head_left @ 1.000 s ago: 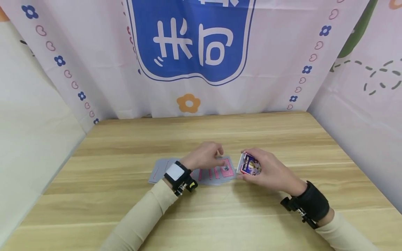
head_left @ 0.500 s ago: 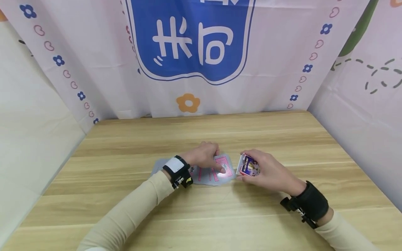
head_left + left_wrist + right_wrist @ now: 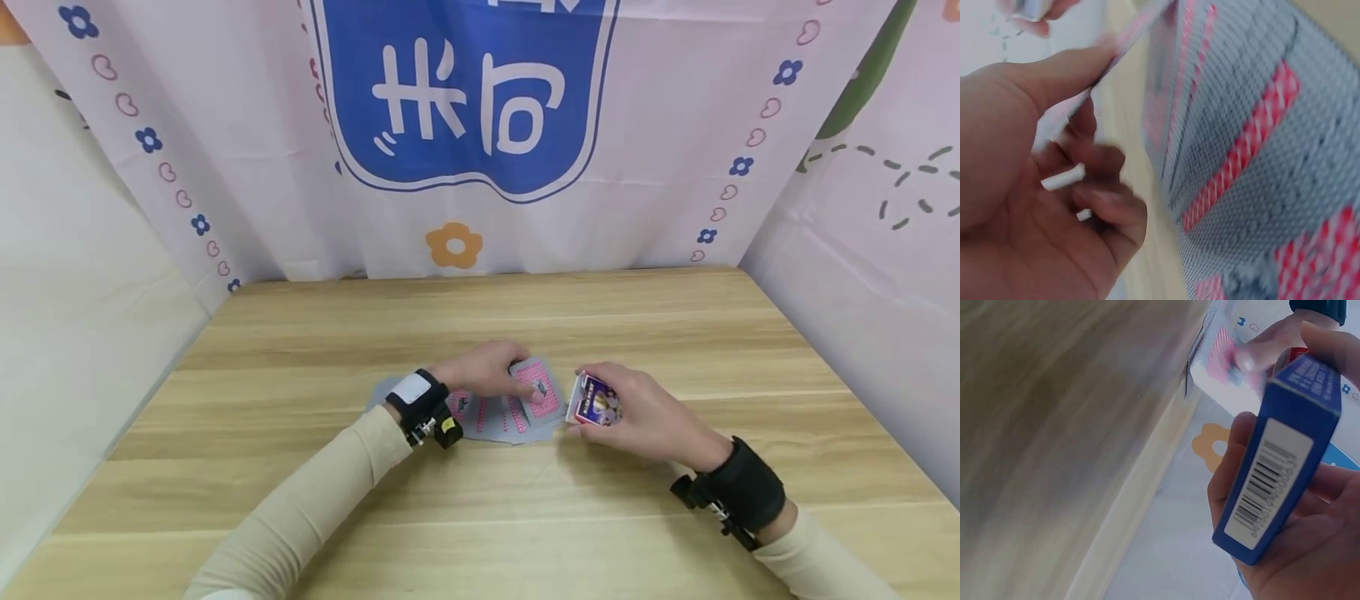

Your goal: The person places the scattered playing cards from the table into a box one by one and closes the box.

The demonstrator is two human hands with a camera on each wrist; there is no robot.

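- On the wood-grain table [image 3: 525, 517], the cards [image 3: 495, 423] lie overlapped in a row, red-and-grey backs up, partly hidden by the left arm.
- The right hand [image 3: 647, 408] grips the box [image 3: 600, 402] just beside the row's right end; its blue-purple front bears a picture and pale lettering too small to read.
- The right wrist view alone shows the box's narrow blue side, with a white barcode label [image 3: 1266, 484] and small digits; white print on the adjoining end is blurred.
- The left hand [image 3: 487, 371] pinches a lifted card [image 3: 553, 403] at the row's right end between thumb and finger; whether more than one, I cannot tell.
- The left wrist view shows that pinch close up, the other fingers bent.
- Behind the table, a white banner [image 3: 660, 142] carries a blue shield with large white characters, and an orange flower [image 3: 454, 247] below. Pale cloth lines both sides.
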